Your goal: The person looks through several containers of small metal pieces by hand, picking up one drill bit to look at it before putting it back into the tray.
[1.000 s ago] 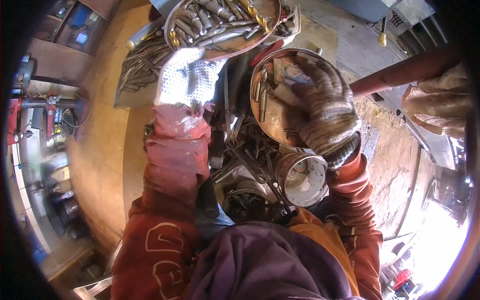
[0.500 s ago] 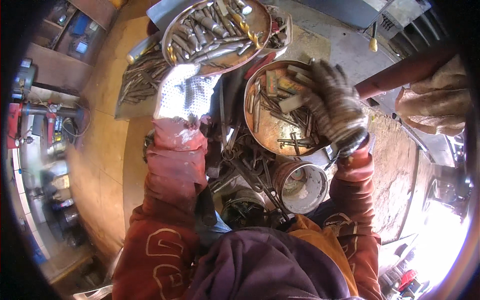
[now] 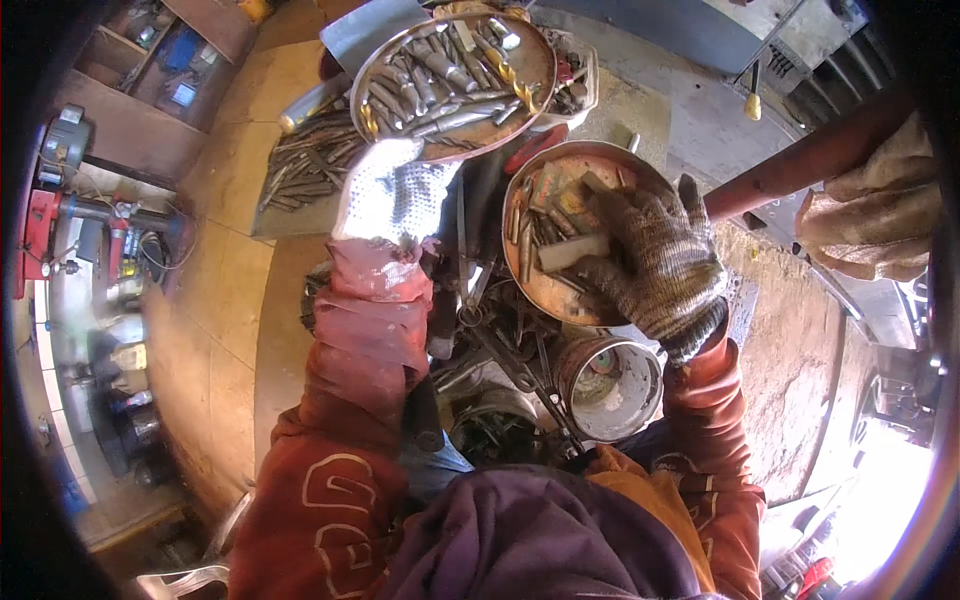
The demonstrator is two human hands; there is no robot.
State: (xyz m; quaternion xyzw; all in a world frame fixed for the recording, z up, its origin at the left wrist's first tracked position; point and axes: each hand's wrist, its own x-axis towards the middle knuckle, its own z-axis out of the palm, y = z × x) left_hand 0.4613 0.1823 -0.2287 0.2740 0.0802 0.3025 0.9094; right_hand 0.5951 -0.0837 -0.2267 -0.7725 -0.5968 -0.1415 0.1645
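My left hand [image 3: 395,198], in a white dotted work glove, is closed on the near rim of a round metal tray [image 3: 440,158]; its fingertips are partly hidden. That tray is heaped with drill bits [image 3: 440,65] and similar cutters, two of them gold-coloured. To the right, a second round tray [image 3: 545,292] holds short metal pieces and flat bars. My right hand [image 3: 665,255], in a dirty grey knitted glove, reaches over its right side with fingers apart among the pieces. Its thumb lies close to a flat grey bar [image 3: 572,252]. The palm hides part of the contents.
More drill bits [image 3: 305,170] lie in a pile left of the first tray. Below the second tray stands a dirty white bucket [image 3: 610,385], beside assorted tools [image 3: 500,350]. A rusty bar [image 3: 800,155] and a brown cloth [image 3: 870,215] are at the right.
My right hand has moved down and left within the second tray. Pieces there have shifted, and the thin ones near its front edge no longer show. My left hand stays at its rim.
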